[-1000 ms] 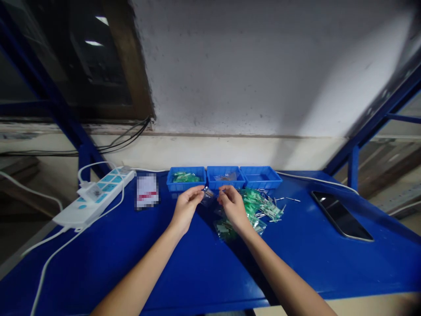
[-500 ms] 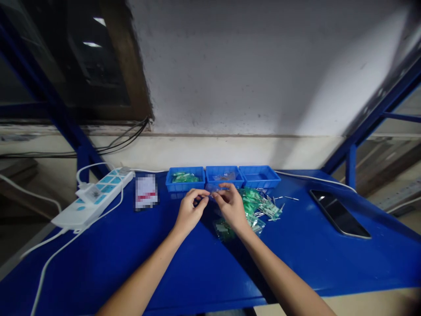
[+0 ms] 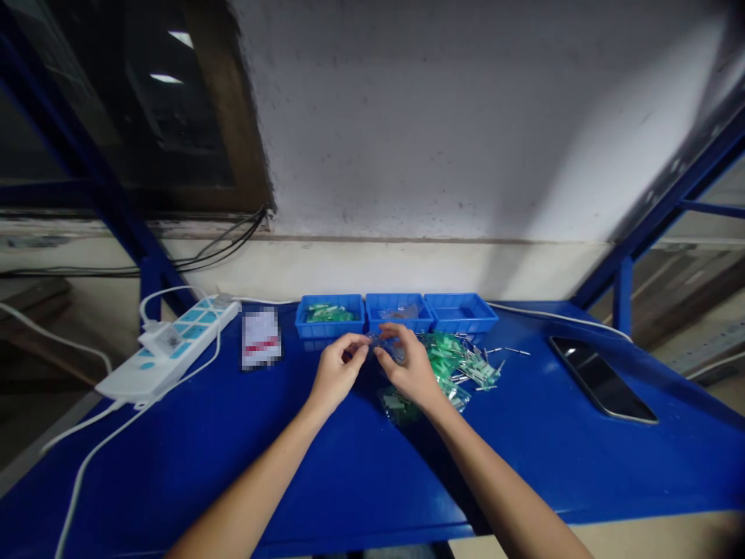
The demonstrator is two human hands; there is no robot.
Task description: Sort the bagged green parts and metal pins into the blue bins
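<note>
My left hand (image 3: 338,371) is closed in a pinch on the edge of a small clear plastic bag (image 3: 378,340). Close beside it, my right hand (image 3: 410,368) has its thumb and fingers parted around the bag's other side, apparently not gripping it. The bag is partly hidden by the fingers, and its contents cannot be made out. Under and to the right of my right hand lies a pile of green pieces in clear bags (image 3: 445,351). Loose pale green pieces with metal pins (image 3: 482,368) spread out at the pile's right.
Three blue bins stand along the back: the left bin (image 3: 330,329) with green pieces, the middle bin (image 3: 399,301) with clear bags, and the right bin (image 3: 459,307). A white power strip (image 3: 168,349) and a blurred card (image 3: 261,339) lie left; a phone (image 3: 602,379) lies right.
The thumb and fingers of my right hand have spread apart at the clear bag. My left hand keeps its pinch. The view has shifted very slightly.
</note>
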